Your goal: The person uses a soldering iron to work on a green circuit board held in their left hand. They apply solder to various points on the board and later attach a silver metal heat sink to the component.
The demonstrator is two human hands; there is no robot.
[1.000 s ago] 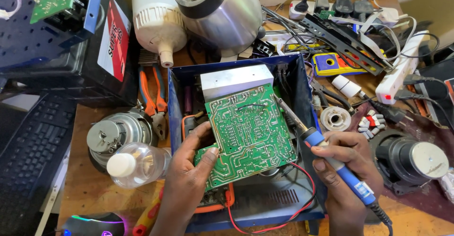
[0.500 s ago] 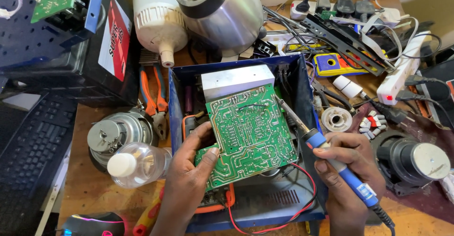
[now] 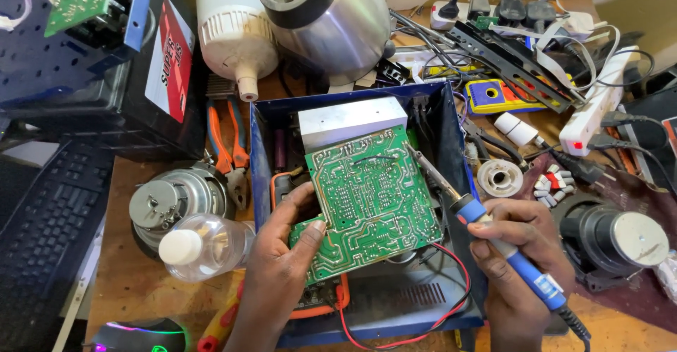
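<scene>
While holding a green board (image 3: 370, 204) tilted over a blue case (image 3: 451, 133), touching the board's right edge with an iron (image 3: 486, 236).

Left hand (image 3: 282, 253) closed on the lower left edge of the board, thumb on the solder side, fingers under it. Right hand (image 3: 518, 253) wrapped around the blue handle of the iron, metal tip up and to the left, at the board's edge. Red wire (image 3: 451, 303) running under the board inside the case. Left of the case, orange pliers (image 3: 229, 144), a motor (image 3: 173, 197) and a clear bottle (image 3: 204, 246). To the right, a solder spool (image 3: 499, 178) near the iron.
</scene>
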